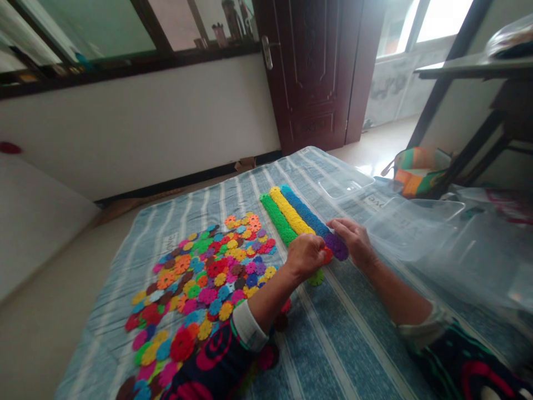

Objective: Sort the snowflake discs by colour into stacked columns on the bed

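Three rows of overlapping plastic flower discs lie side by side on the bed: a green row [280,218], a yellow row [291,213] and a blue row [307,215]. Purple discs [336,246] form the near end of the blue row. My left hand [306,256] is closed at the near end of the yellow row, with a red disc [328,255] at its fingertips. Its fist hides part of the rows; light green discs [316,277] show below it. My right hand [353,240] rests against the right side of the blue and purple row, fingers outstretched.
A wide pile of mixed loose discs [216,269] spreads over the striped bedsheet [328,328] to the left. Clear plastic containers [410,225] and a clear lid [345,183] lie at the right. Beyond the bed are a brown door [316,72] and a colourful bag [420,169].
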Available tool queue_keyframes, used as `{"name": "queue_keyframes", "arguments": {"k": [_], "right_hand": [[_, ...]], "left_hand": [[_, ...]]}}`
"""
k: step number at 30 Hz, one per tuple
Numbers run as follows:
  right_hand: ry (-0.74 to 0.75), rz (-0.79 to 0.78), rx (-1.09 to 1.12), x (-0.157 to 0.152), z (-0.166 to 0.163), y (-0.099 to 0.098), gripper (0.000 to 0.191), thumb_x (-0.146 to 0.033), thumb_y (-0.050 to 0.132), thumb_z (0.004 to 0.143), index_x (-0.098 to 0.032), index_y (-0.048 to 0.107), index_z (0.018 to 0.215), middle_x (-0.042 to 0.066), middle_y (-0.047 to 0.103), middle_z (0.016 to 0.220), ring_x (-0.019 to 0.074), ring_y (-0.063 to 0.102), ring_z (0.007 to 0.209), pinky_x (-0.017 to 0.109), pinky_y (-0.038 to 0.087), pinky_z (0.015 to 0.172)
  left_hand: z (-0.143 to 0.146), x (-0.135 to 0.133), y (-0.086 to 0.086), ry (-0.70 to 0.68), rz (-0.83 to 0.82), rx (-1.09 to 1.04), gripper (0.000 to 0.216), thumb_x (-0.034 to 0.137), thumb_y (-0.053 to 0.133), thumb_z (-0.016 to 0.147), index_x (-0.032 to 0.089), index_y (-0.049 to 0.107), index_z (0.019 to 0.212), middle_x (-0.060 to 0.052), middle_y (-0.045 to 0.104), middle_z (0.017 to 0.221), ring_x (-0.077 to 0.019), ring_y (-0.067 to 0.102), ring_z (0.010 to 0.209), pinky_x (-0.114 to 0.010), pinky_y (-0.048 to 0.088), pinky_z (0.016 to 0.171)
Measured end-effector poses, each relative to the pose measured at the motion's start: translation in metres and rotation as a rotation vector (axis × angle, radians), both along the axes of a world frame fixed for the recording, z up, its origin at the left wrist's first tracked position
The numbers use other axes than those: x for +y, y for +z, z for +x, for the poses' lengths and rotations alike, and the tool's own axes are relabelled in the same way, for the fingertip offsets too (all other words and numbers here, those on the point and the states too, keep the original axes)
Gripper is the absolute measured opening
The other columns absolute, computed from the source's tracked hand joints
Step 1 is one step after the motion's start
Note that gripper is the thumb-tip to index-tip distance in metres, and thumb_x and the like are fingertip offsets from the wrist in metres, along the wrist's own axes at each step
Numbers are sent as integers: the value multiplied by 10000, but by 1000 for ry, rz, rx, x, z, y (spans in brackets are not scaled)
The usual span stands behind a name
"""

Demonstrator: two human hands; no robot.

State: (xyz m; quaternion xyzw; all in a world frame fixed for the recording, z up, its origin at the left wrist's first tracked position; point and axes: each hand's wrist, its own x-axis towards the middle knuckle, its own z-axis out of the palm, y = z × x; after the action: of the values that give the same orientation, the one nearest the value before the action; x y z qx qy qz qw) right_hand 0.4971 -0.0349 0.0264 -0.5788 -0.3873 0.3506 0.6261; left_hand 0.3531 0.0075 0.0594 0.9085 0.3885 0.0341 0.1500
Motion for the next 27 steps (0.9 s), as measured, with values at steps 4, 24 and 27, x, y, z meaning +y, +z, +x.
{"name": "queue_keyframes", "arguments": {"k": [4,24,27], "right_hand": [[4,-5,-13,0,0,0,388,-545,641,720,-179,728,814,31,683,775,178,570,726,272,410,609],[21,-3,9,2,2,-6,394,-546,670,717,-171,735,819,27,691,783,170,570,718,265,411,605],[19,-2,1,1,1,-4,394,-545,671,716,-169,736,814,31,689,787,177,574,737,268,413,614]], "left_hand": [[-2,-2,-2,27,95,31,163,206,540,793,211,693,848,-52,681,872,-199,601,893,-292,478,757],[1,-6,-6,-171,259,88,234,345,615,805,212,685,985,-113,552,1091,-268,491,1029,-403,467,845],[0,-5,-7,-180,263,91,228,331,606,804,204,681,978,-112,550,1102,-270,489,1027,-401,468,839]]}}
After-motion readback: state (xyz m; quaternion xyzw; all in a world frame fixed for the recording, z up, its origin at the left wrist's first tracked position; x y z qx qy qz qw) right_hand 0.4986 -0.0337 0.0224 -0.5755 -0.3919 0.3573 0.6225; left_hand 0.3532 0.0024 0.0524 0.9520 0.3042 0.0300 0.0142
